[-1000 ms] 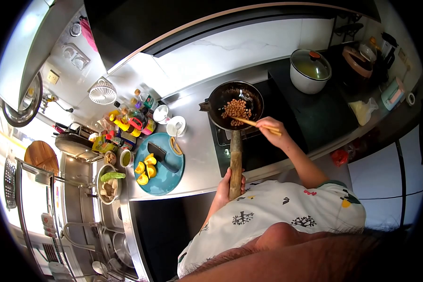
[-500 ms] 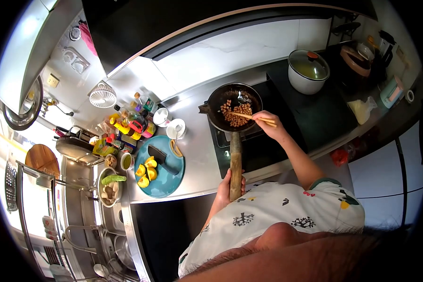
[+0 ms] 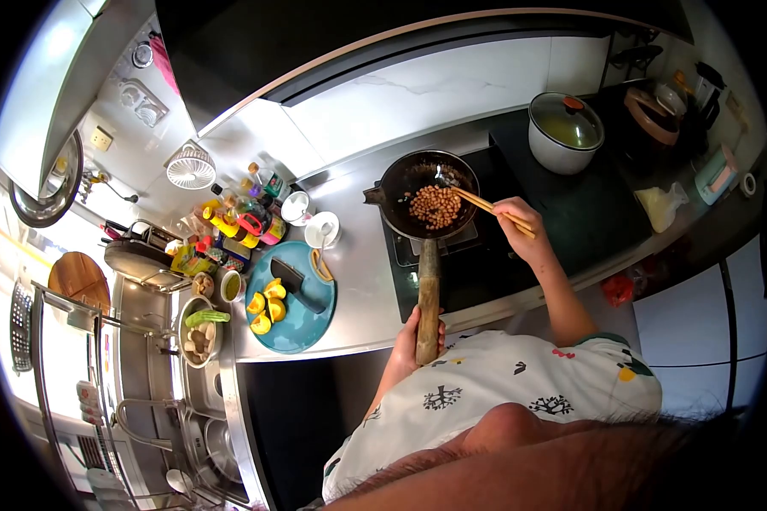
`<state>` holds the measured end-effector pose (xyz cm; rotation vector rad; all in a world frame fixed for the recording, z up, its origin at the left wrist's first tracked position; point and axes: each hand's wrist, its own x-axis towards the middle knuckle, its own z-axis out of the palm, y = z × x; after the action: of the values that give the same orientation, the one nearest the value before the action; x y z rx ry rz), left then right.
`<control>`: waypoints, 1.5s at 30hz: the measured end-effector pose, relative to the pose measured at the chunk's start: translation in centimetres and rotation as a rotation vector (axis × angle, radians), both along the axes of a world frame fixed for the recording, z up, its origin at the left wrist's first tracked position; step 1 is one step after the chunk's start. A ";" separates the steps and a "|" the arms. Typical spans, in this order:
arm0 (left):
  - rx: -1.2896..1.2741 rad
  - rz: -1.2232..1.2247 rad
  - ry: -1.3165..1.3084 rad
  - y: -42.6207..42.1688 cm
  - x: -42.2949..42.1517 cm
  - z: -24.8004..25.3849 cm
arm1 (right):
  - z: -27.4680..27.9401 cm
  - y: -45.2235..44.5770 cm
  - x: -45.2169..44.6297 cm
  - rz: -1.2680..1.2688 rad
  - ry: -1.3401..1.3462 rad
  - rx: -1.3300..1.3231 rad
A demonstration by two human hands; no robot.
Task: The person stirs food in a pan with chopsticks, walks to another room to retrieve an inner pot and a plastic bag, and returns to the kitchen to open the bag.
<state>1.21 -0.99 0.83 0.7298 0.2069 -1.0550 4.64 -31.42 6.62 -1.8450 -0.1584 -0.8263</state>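
A dark wok [image 3: 409,175] rests on the left part of the black hob, with peanut-like brown pieces [image 3: 435,207] heaped in its middle. Its wooden handle [image 3: 429,289] points toward my body, and my left hand [image 3: 416,335] is wrapped round the lower end. In my right hand [image 3: 521,227] are wooden chopsticks [image 3: 482,203], held to the right of the wok. Their tips reach over the wok's right side, beside the brown pieces.
Left of the hob, a blue board [image 3: 291,328] holds a cleaver [image 3: 285,274] and yellow cut pieces [image 3: 261,324]. Bottles and two white bowls [image 3: 322,228] stand behind it. A lidded white pot [image 3: 562,146] stands right of the wok. The sink [image 3: 204,383] lies far left.
My right hand has moved right with the chopsticks, whose tips have shifted from the middle of the wok to its right side. The brown pieces are gathered closer together. My left hand keeps its hold.
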 end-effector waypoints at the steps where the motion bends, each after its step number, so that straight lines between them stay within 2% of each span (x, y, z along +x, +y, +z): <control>1: 0.014 0.010 0.001 0.0 0.0 -0.2 | -0.4 -0.2 0.2 -0.002 0.015 -0.002; 3: 0.015 0.022 -0.023 0.1 0.0 -1.0 | -1.3 -0.3 0.8 0.036 0.132 -0.108; 8: 0.032 0.086 -0.034 0.2 -0.5 -1.5 | -1.2 0.8 1.3 0.128 0.054 -0.073; 12: 0.077 0.180 -0.164 0.3 -0.9 -3.2 | -1.9 1.0 2.1 0.232 0.072 -0.210; 15: 0.057 0.272 -0.187 0.3 -1.7 -4.2 | -3.1 1.0 2.5 0.211 0.009 -0.398; 17: 0.156 0.360 -0.180 0.1 -2.8 -4.0 | -2.5 1.2 1.9 0.236 0.117 -0.405; 20: 0.183 0.538 -0.158 0.1 -5.4 -4.5 | -2.9 1.3 1.5 0.229 0.089 -0.448; 24: 0.168 0.734 -0.135 1.1 -10.1 -7.2 | -4.6 0.8 1.2 0.226 0.081 -0.427; 26: 0.101 0.819 -0.087 1.8 -13.0 -7.9 | -6.0 0.0 0.9 0.259 0.174 -0.295; 30: 0.202 0.972 0.009 1.2 -17.4 -7.3 | -8.3 -1.2 -0.9 0.314 0.347 -0.060; 31: 0.213 0.982 0.027 0.9 -18.2 -7.0 | -10.1 -1.8 -1.2 0.342 0.293 -0.087; 32: 0.222 0.984 0.046 0.5 -19.1 -6.9 | -10.8 -2.8 -1.8 0.288 0.326 -0.299; 33: 0.201 1.011 0.058 -0.2 -20.2 -6.9 | -12.5 -3.4 -2.5 0.322 0.291 -0.284; 35: 0.184 1.094 0.069 -1.3 -22.6 -6.8 | -12.2 -2.6 -5.4 0.389 0.453 -0.277; 37: 0.209 1.051 0.044 -2.7 -25.6 -6.7 | -13.1 -1.7 -8.2 0.504 0.502 -0.310; 40: 0.228 1.128 0.016 -4.9 -32.5 -7.2 | -13.8 1.5 -14.3 0.740 0.532 -0.359; 41: 0.239 1.184 0.032 -5.7 -35.6 -7.6 | -12.9 3.2 -17.3 0.794 0.614 -0.385; 43: 0.256 1.213 0.020 -7.3 -41.8 -7.8 | -16.1 5.4 -21.5 1.096 0.687 -0.336; 45: 0.303 1.339 -0.017 -9.4 -48.5 -8.3 | -17.7 8.1 -26.3 1.383 0.578 -0.406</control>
<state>-47.24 -10.35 -7.48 0.6656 0.7246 0.2680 -21.62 -23.33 -11.09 -1.7088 -1.1149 0.7277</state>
